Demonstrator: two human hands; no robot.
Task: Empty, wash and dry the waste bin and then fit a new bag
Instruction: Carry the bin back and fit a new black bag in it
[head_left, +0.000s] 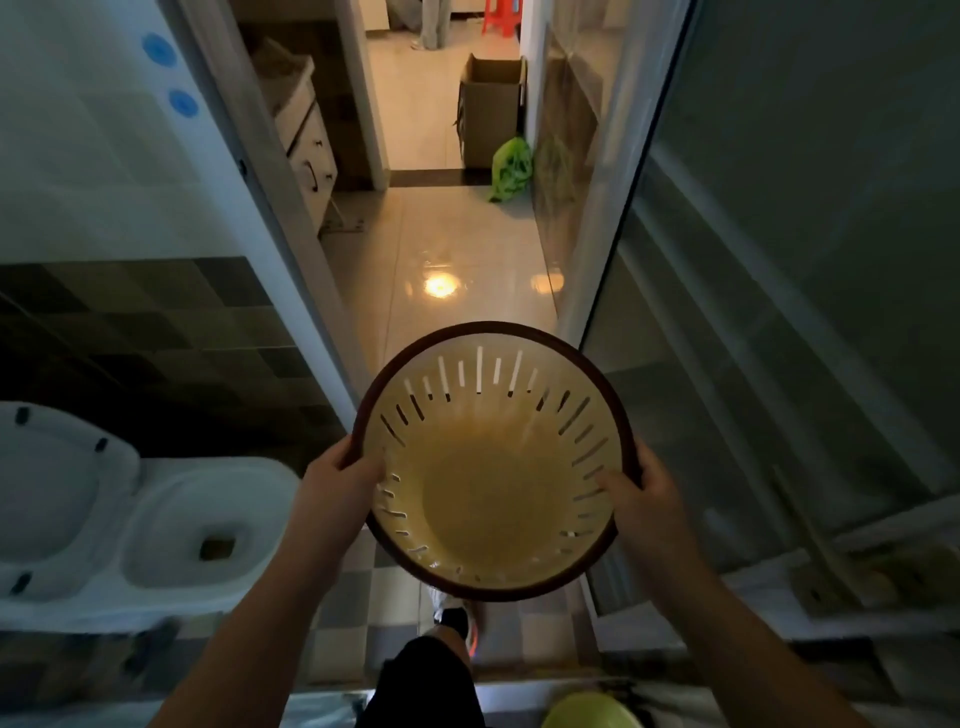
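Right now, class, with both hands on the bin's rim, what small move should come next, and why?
Probably carry the waste bin forward through the doorway. The left hand and right hand grip its rim, it looks empty and holds no bag, and the way ahead is open floor.

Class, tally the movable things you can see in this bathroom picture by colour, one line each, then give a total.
Cream, brown-rimmed slotted plastic waste bin, gripped by left hand and right hand: 1
Green plastic bag, green round basin: 2
Brown cardboard box: 1
Red plastic stool: 1
Total: 5
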